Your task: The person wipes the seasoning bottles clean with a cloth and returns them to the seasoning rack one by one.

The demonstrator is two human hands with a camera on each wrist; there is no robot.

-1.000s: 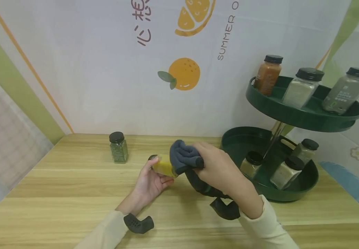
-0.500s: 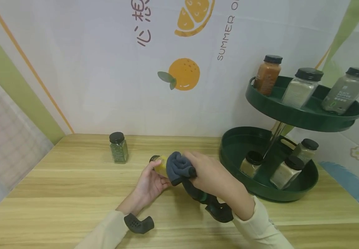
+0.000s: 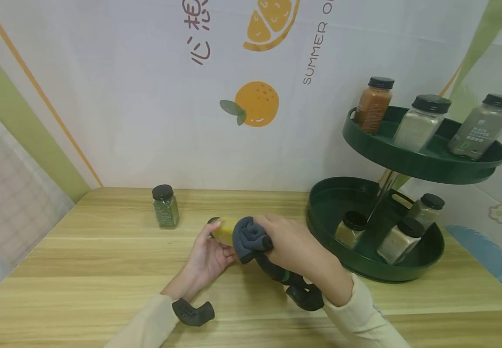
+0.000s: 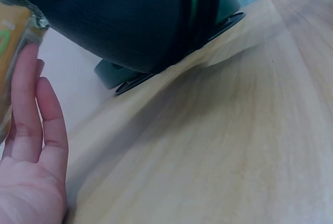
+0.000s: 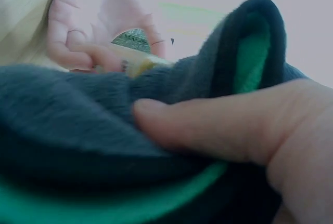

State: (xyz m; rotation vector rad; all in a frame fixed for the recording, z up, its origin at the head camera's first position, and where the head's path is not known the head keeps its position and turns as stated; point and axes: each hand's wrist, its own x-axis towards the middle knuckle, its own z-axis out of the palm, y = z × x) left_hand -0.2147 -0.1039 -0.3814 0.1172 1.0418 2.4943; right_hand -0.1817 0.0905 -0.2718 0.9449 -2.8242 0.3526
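Observation:
My left hand (image 3: 207,263) grips a spice jar with yellow contents (image 3: 225,230). The jar lies tilted on its side above the table, its dark lid end toward the left. A dark blue-grey cloth (image 3: 246,239) is bunched in my right hand (image 3: 296,249) and covers the jar's right end. In the right wrist view the thumb (image 5: 208,122) presses on the fuzzy cloth (image 5: 62,104), whose green inner side shows at the folds. The left wrist view has the jar (image 4: 15,42) against the fingers, beside the hanging cloth (image 4: 119,21).
A jar of green herbs (image 3: 166,208) stands upright at the back left of the wooden table (image 3: 103,270). On the right is a two-tier dark green rack (image 3: 420,164) with several spice jars on both tiers. A printed white curtain (image 3: 146,121) hangs behind the table.
My right hand and the cloth have moved left and down, covering more of the jar, then shifted only slightly. The left hand has stayed nearly in place with the jar.

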